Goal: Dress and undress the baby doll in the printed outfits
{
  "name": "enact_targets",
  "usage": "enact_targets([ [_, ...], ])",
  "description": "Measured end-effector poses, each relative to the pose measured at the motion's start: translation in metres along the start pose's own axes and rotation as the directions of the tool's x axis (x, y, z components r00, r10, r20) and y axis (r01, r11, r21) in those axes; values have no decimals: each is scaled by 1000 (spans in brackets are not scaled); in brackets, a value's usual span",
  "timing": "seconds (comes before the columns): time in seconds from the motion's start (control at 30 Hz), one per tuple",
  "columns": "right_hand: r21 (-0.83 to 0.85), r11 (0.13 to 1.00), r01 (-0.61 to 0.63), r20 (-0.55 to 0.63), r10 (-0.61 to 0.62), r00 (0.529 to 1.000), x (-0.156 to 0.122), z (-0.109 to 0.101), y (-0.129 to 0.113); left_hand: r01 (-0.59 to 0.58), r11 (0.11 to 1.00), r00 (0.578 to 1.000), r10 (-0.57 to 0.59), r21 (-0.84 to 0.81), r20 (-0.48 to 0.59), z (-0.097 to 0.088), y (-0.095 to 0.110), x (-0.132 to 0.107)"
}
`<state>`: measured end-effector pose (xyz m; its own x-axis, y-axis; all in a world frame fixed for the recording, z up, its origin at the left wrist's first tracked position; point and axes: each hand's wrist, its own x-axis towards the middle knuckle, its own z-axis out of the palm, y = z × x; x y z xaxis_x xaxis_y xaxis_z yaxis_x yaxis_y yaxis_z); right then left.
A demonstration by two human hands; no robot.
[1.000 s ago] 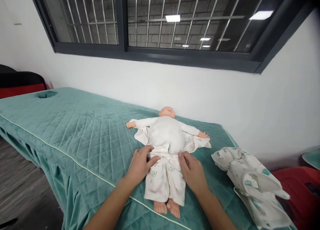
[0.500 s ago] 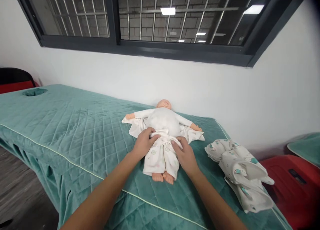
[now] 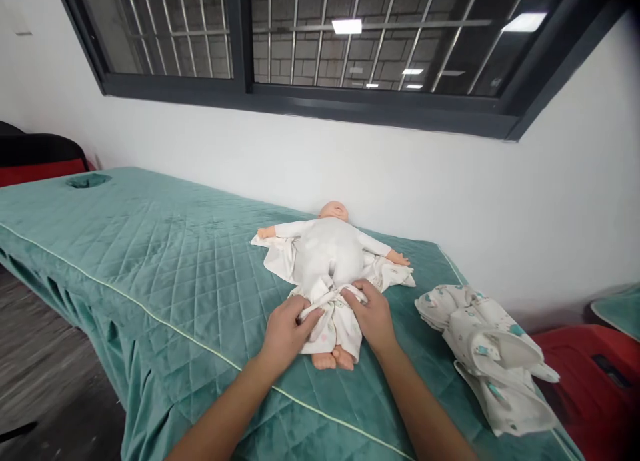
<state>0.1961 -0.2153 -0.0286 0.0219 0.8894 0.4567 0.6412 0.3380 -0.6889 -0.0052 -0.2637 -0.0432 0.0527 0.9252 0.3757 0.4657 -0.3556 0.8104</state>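
A baby doll lies on its back, head toward the wall and feet toward me, with a white cloth body and arms spread wide. White printed baby pants are bunched low on its legs, the bare feet sticking out below. My left hand pinches the waistband on the left side, and my right hand grips it on the right. Under the doll's arms and back, an opened white printed baby top is spread out.
A green quilted cover drapes the bed, which has a face hole at far left. Folded printed baby clothes lie on the right. A red chair stands beyond them. The barred window is above.
Both hands have drawn the pants' waistband down toward the feet. More of the doll's lower body shows, and the pants are more bunched. The view has shifted slightly.
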Motion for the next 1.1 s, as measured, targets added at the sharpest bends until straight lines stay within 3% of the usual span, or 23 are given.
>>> enact_targets([
  [0.2, 18, 1000, -14, -7, 14, 1000, -25, -6, -16, -166, 982, 972, 179, 95, -155, 1, -6, 17],
  [0.3, 33, 998, -60, 63, 58, 996, -48, -9, -27, -182, 977, 972, 196, 114, -129, -1, -8, 25],
  [0.37, 39, 996, -80, 91, 76, 993, -59, -8, -32, -146, 985, 983, 154, 87, -99, -1, -9, 30],
  [0.5, -24, 996, -82, 77, 83, 994, -54, -2, -33, 71, 997, 993, -73, -20, -98, -4, -8, 33],
  [0.57, -47, 996, -71, 87, 75, 993, -44, 0, -31, 148, 984, 984, -156, -94, -88, -6, -4, 26],
  [0.67, -27, 996, -86, 92, 88, 992, -34, 2, -25, 183, 975, 981, -189, -129, -38, -8, 1, 0],
  [0.87, 25, 999, -41, -4, 41, 999, -35, 4, -17, 65, 987, 997, -57, -147, 54, -6, -7, -49],
  [1.1, 42, 999, -20, 50, 18, 999, -39, -1, -24, -108, 992, 993, 106, 66, 45, -3, -3, -39],
])
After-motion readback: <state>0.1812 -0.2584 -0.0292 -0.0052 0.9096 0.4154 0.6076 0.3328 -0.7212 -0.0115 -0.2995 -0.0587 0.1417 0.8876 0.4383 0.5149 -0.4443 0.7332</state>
